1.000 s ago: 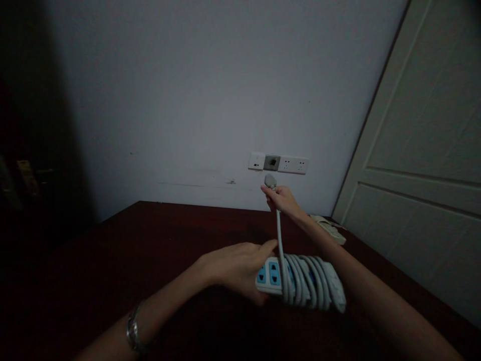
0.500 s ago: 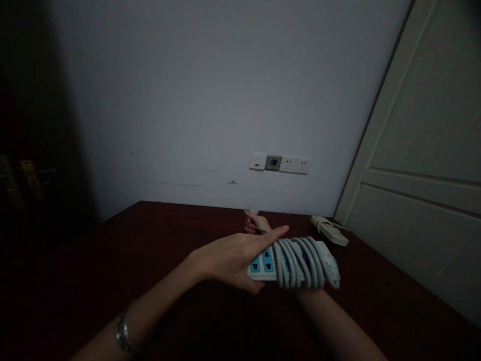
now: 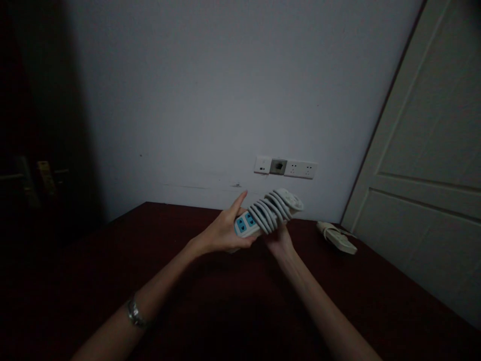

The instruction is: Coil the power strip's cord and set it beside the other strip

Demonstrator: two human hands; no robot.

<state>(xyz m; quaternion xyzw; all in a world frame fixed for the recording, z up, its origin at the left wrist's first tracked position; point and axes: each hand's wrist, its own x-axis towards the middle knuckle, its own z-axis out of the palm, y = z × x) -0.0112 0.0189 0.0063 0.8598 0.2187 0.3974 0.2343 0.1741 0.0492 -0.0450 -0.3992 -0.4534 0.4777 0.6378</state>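
Over the table (image 3: 169,225), your left hand (image 3: 224,229) grasps the cord-wrapped power strip (image 3: 246,224); your right hand (image 3: 280,244) sits beneath, fingers hidden, grip unclear.

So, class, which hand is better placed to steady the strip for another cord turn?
Probably the left hand: it grips the power strip at the blue-socket end, beside the wound cord; the right hand is partly hidden behind it.

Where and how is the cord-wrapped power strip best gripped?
Probably by the bare end of the power strip, from the left, closing across its narrow width. That end is a flat, straight-edged block with two blue sockets and points toward the left hand, which holds it there. The cord coils around the middle, so gripping there may slip.
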